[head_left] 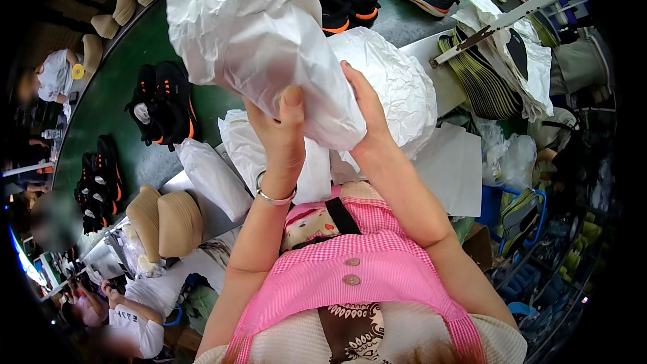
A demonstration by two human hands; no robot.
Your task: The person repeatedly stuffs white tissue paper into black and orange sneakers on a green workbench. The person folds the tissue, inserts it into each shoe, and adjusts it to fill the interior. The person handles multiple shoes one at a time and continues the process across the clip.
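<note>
1. You have the white paper-wrapped bundle (249, 44) raised in both hands, above the front of your pink gingham apron (350, 266) and partly over the green tabletop (84, 111). Its far end reaches beyond your hands.
2. Your left hand (276, 125) is clamped on its near part: the thumb presses the upper face, while the other fingers are largely hidden, apparently supporting it from below.
3. Your right hand (369, 111) grips the near right edge, one digit lying along the side. You cannot tell from here how its remaining fingers are set.
4. Expect a light-to-moderate load, judging by the raised hold; what is inside the wrapping cannot be seen.
5. The paper should feel thin and crisp. It creases all over, so treat it as soft outside, probably firmer where it bulges, and easy to tear if you pinch or drag a corner.
6. Its smooth face could slide under dry fingertips, so broad palm contact should serve you better than a tight pinch.
7. The best hold is probably low on both sides, with support underneath, since the long far end may tip or sag.
8. Keep it clear of the crumpled white paper (397, 87) just beside your right hand; loose folds could catch.
</note>
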